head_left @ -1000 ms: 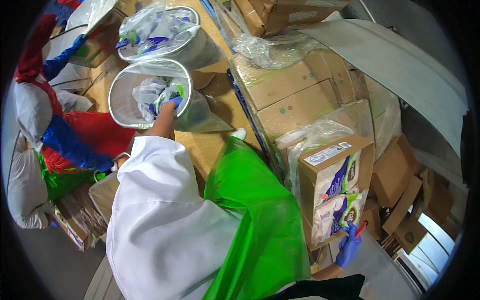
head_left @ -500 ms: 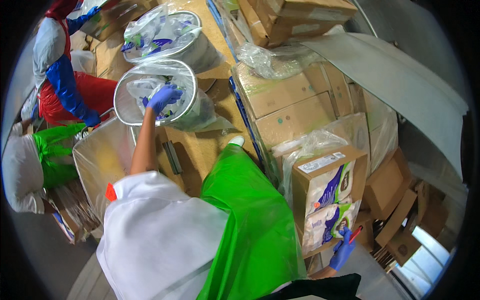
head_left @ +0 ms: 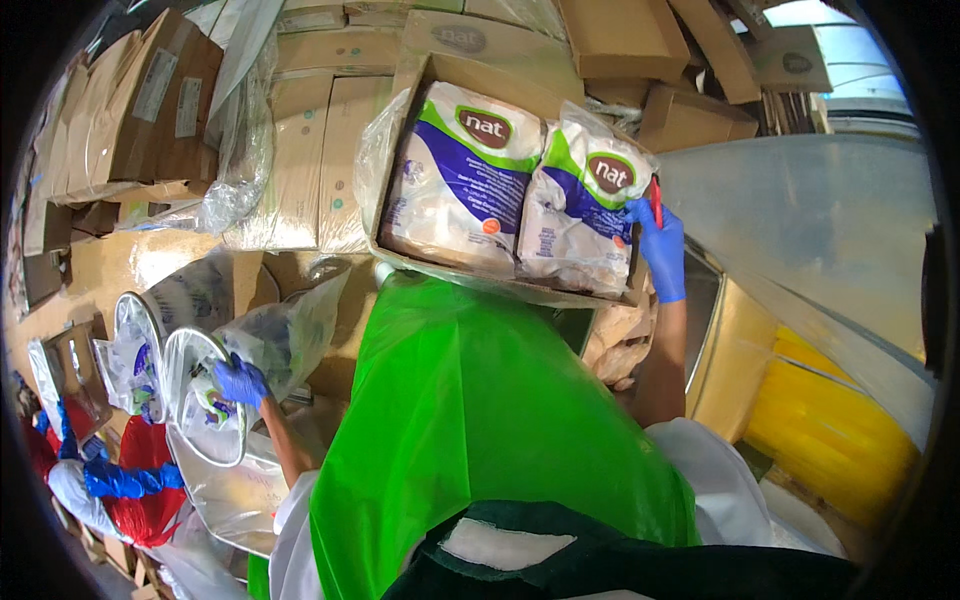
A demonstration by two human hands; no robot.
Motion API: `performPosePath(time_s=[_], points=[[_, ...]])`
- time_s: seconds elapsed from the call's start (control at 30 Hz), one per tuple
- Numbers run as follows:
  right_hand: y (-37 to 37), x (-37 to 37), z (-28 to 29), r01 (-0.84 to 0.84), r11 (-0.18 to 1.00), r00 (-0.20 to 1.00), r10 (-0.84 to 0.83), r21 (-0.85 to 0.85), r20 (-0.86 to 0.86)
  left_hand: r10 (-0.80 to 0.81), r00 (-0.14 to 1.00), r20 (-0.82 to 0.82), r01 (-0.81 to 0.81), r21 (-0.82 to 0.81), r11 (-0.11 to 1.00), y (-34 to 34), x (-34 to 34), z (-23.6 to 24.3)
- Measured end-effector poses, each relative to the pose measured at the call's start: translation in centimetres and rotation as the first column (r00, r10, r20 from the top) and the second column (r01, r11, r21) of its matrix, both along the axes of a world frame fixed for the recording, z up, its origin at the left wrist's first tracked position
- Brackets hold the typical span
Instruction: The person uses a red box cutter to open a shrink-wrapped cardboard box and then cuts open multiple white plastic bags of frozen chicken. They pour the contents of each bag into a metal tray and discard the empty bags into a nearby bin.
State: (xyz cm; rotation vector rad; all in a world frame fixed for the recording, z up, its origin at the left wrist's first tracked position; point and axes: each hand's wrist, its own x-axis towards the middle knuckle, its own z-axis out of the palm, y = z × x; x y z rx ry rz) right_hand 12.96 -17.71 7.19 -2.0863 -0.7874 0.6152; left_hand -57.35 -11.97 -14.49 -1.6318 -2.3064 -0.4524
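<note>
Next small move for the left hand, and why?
Probably bring the left hand over to steady the right bag in the open carton: the right hand, with a red tool, is alone at that bag's edge, while the left is away at the lined bin.

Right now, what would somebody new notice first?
Probably the bright green apron in the middle. Above it, an open box shows two puffy bags, and at its right side the gloved right hand holds something red. A big yellow thing stands out at lower right.
</note>
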Motion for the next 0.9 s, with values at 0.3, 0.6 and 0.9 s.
performPosePath(time_s=[0.3,0.6,0.9], points=[[-2.4,4.9,-0.1,-0.053,0.998,0.994,0.055,-0.022,0.093,0.035,0.988,-0.153,-0.044,-0.052,0.998,3.8,9.0,0.7],[1.4,3.8,-3.6,-0.259,0.947,0.925,0.300,-0.190,0.233,0.152,0.979,-0.135,-0.181,-0.239,0.954,4.4,13.6,0.7],[9.2,2.7,-5.7,-0.235,0.849,0.794,0.449,-0.474,0.409,-0.392,0.909,0.142,0.257,0.548,0.796,9.5,27.9,19.3]])
